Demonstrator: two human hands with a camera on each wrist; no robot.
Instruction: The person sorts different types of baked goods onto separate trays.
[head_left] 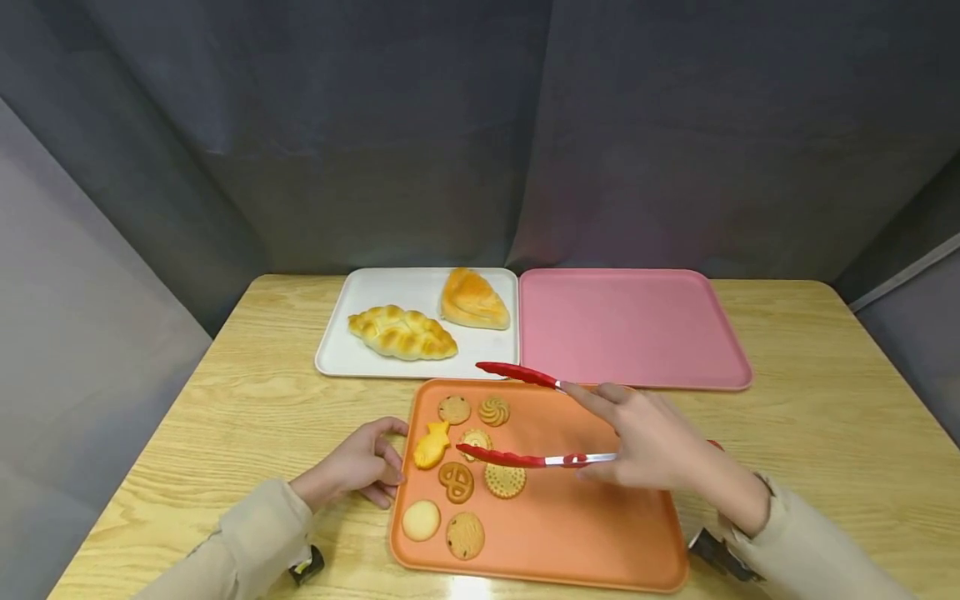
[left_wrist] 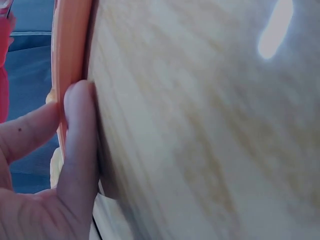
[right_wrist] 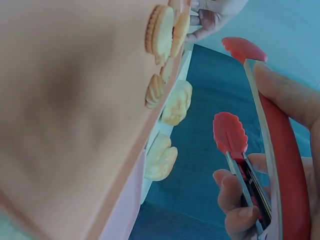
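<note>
Right hand (head_left: 660,446) grips red-tipped tongs (head_left: 525,417), arms spread above the biscuits on the orange tray (head_left: 585,533); left hand (head_left: 360,467), fingers curled, rests against the tray's left rim. Nearest the lower tip lies a flower-stamped biscuit (head_left: 476,440); lower both tips astride it, then squeeze gently.

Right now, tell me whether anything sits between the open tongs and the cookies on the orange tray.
Nothing visible does. The right hand holds the red tongs open just above the cookies on the orange tray. The left hand touches the tray's left edge, clear of the tips.
</note>
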